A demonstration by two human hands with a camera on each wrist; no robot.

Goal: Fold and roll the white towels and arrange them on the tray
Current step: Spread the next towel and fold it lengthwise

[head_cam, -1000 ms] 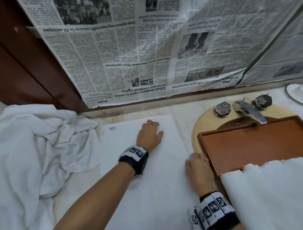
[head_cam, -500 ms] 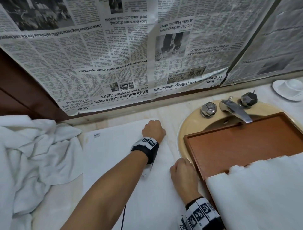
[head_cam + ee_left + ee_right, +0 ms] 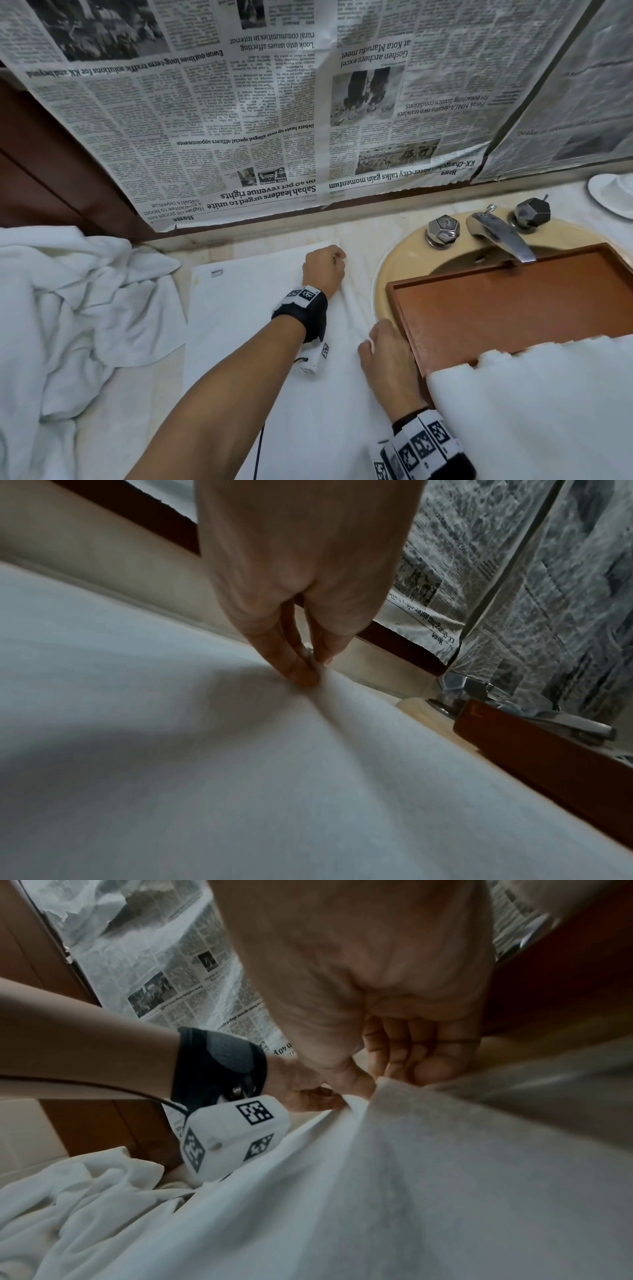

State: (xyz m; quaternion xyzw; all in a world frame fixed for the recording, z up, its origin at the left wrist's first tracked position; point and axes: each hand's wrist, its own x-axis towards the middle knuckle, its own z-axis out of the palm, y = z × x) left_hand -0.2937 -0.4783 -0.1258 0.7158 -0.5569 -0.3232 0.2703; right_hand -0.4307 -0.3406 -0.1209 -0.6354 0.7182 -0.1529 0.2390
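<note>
A white towel (image 3: 246, 329) lies spread flat on the counter in front of me. My left hand (image 3: 323, 270) pinches its far right corner, and the left wrist view shows thumb and fingers (image 3: 301, 669) nipping a raised crease of the cloth (image 3: 342, 723). My right hand (image 3: 383, 353) grips the towel's right edge (image 3: 377, 1093) beside the brown wooden tray (image 3: 513, 301). The tray sits over the sink, and rolled white towels (image 3: 534, 404) fill its near part.
A heap of crumpled white towels (image 3: 68, 308) lies at the left. The beige sink rim (image 3: 404, 253), faucet (image 3: 500, 236) and two knobs stand behind the tray. Newspaper (image 3: 274, 120) covers the wall. A white dish (image 3: 613, 195) sits at the far right.
Both hands went from lying flat on the towel to curling round its right edge. The left hand slid to the far right corner and the cloth creased between the hands.
</note>
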